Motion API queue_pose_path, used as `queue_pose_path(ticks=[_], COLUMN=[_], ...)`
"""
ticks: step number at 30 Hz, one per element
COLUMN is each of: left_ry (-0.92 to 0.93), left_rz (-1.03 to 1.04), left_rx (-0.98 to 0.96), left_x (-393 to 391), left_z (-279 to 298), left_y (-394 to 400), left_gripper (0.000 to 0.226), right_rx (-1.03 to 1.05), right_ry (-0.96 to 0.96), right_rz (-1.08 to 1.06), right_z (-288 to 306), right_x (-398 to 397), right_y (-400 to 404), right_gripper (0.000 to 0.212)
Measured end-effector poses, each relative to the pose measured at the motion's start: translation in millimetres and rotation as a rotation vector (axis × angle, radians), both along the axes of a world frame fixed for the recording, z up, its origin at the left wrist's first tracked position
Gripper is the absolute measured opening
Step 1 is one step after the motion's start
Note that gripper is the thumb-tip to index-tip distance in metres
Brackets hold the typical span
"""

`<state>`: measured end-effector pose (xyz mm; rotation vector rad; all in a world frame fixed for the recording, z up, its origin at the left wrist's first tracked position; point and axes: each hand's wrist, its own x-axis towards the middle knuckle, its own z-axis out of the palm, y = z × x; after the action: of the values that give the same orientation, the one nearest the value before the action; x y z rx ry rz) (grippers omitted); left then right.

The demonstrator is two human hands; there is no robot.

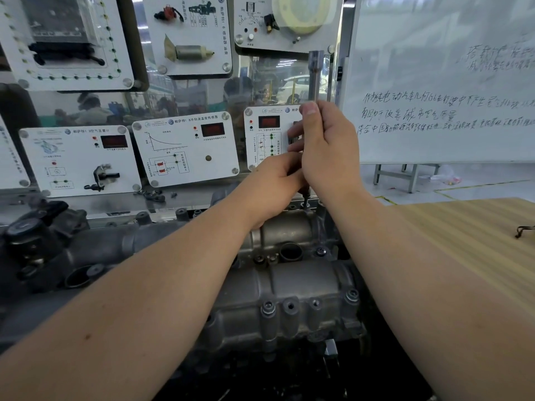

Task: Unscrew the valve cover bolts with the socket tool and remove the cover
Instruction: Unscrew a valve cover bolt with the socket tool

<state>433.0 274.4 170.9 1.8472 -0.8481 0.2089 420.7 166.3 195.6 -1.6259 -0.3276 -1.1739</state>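
Both hands gripped the socket tool [315, 79], right hand [327, 146] above left hand [275, 183], over the valve cover [289, 273]'s far edge; cover looked rigid, heavy cast metal, best lifted by its ends.

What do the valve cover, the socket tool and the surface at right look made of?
Valve cover: probably cast aluminium, dull grey, grainy with rounded cast bosses. Socket tool: polished steel or chrome by its bright reflective shaft, gripped by the right hand. Surface: wood-look, pale striped grain; possibly laminate.

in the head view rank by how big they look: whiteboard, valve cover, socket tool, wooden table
1. whiteboard
2. valve cover, partly hidden by the arms
3. wooden table, cut off by the frame, so close to the cover
4. socket tool
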Motion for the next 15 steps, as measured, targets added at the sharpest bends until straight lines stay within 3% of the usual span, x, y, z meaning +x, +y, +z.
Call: queue_pose_path(ticks=[7,12,15], left_ry=[-0.036,-0.026,-0.036], left_rz=[0.060,0.040,0.052], left_rx=[0.039,0.045,0.053], left_x=[4.8,3.7,3.8], left_z=[-1.0,-1.1,-0.4], left_y=[-0.4,0.5,0.7], left_gripper=[0.007,0.016,0.012], right_rx=[0.022,-0.007,0.012], right_ry=[0.012,0.028,0.028], right_rz=[0.034,0.025,0.055], right_z=[-1.5,-0.1,-0.4], right_x=[1.2,-1.7,-0.8], right_y=[-1.7,-0.4,-0.9], right_gripper=[0.007,0.028,0.023])
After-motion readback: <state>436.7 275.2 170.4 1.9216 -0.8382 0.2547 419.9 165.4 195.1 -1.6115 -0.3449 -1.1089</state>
